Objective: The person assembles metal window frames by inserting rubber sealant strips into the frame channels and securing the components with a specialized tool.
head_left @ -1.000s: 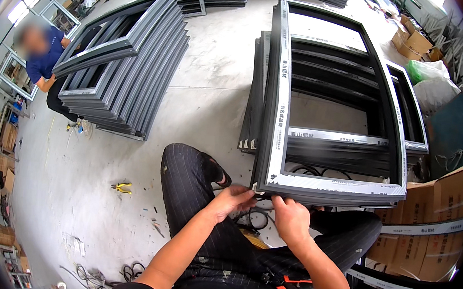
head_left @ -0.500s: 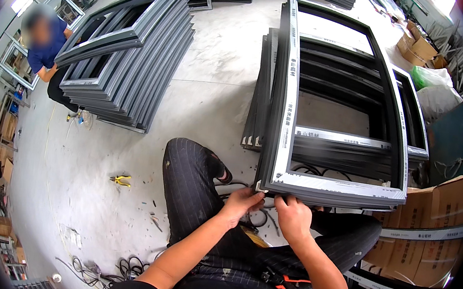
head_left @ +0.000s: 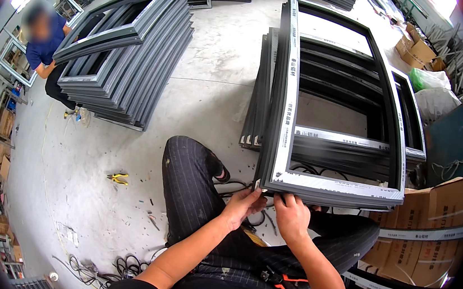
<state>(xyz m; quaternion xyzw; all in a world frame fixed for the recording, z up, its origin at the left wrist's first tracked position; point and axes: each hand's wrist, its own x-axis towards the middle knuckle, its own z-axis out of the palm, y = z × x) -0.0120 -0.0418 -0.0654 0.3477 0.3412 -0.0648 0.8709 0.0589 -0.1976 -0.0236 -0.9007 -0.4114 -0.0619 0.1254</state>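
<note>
A grey window frame (head_left: 345, 188), partly covered with white printed film, lies on top of a stack in front of me. At its near left corner, my left hand (head_left: 243, 206) is closed, thumb and fingers pinched together just below the edge. Close beside it, my right hand (head_left: 293, 215) is closed too, its curled fingers against the frame's near underside. Whatever the fingertips hold is hidden under the edge. Orange-handled pliers (head_left: 287, 288) rest on my lap. Dark strips or cables (head_left: 269, 222) lie on the floor below my hands.
Yellow-handled pliers (head_left: 118, 178) and scraps lie on the floor to the left. Further left, a co-worker (head_left: 45, 40) stands at another stack of grey frames (head_left: 130, 83). Cardboard boxes (head_left: 432, 216) stand at right, and coiled black cable (head_left: 123, 265) lies at lower left.
My hands stay at the same corner with barely any movement. The whole view has shifted very slightly. The co-worker remains at the left stack.
</note>
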